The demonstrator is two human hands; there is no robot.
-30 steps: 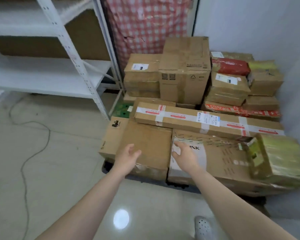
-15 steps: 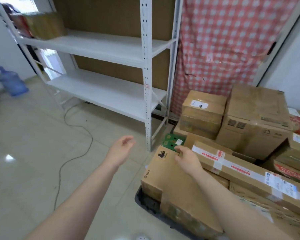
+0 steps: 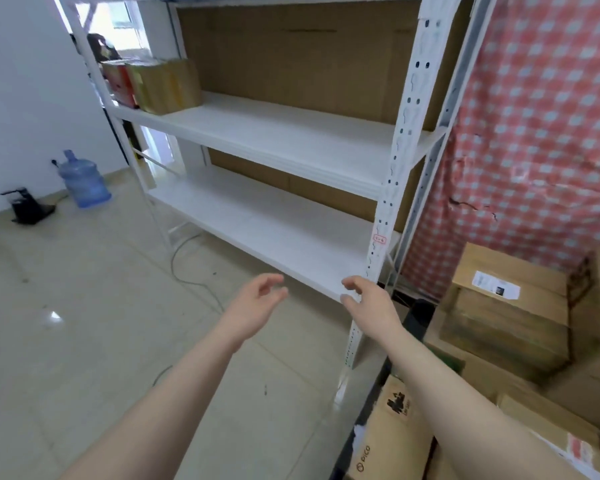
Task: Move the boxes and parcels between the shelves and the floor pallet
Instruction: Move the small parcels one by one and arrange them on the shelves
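Note:
A white metal rack fills the view, with a bare lower shelf (image 3: 264,220) and a middle shelf (image 3: 291,133). Both my hands are raised in front of the lower shelf's near corner. My left hand (image 3: 257,303) is open with fingers apart and holds nothing. My right hand (image 3: 369,299) is open too, its fingertips by the shelf edge next to the upright post (image 3: 395,188). Cardboard boxes are stacked at the right, among them a labelled box (image 3: 499,306) and a long box with a black logo (image 3: 392,434) under my right forearm.
Several parcels (image 3: 156,84) stand at the left end of the middle shelf. A blue water bottle (image 3: 82,180) and a black stand (image 3: 28,207) sit on the tiled floor at the left. A cable (image 3: 187,271) runs across the floor. A red checked cloth (image 3: 541,133) hangs at the right.
The view has swung up and left from the stacked boxes to the rack. My right hand has come off the box and both hands have risen toward the lower shelf.

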